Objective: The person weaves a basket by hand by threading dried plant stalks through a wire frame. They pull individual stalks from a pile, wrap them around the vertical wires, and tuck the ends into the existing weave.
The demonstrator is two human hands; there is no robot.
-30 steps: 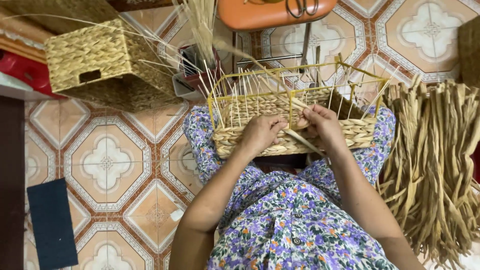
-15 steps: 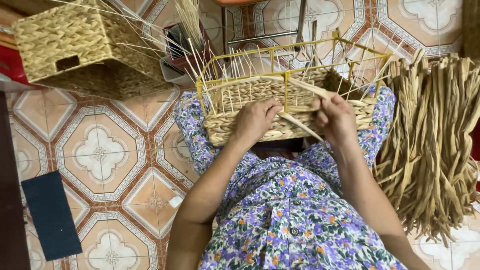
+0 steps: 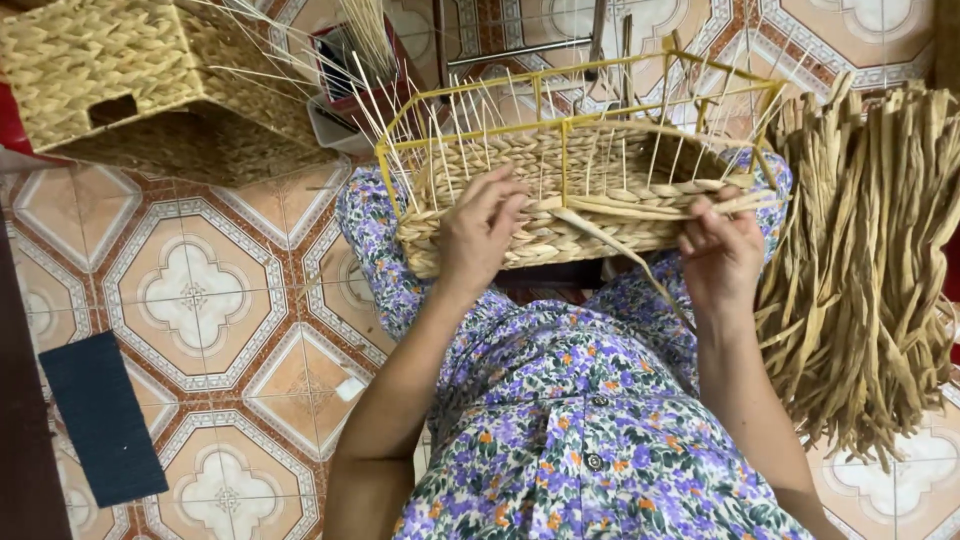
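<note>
A half-woven straw basket [image 3: 545, 225] on a yellow wire frame [image 3: 560, 85] rests on my lap, over a flowered dress. Thin upright stakes stick out of its rim. My left hand [image 3: 480, 235] presses against the woven front wall, fingers spread around the weave. My right hand [image 3: 720, 250] grips flat straw strands [image 3: 650, 205] that run leftwards along the top row of the weave. One loose strand [image 3: 640, 265] hangs diagonally down between my hands.
A finished woven box [image 3: 120, 60] with a slot handle lies at the upper left. A thick bundle of dried straw strips [image 3: 870, 260] lies to the right. A dark blue mat [image 3: 100, 415] lies on the patterned tile floor [image 3: 200, 290] at lower left.
My right hand has moved out to the right, drawing the straw strands along the top row. The left hand stays on the front wall. The view has shifted closer.
</note>
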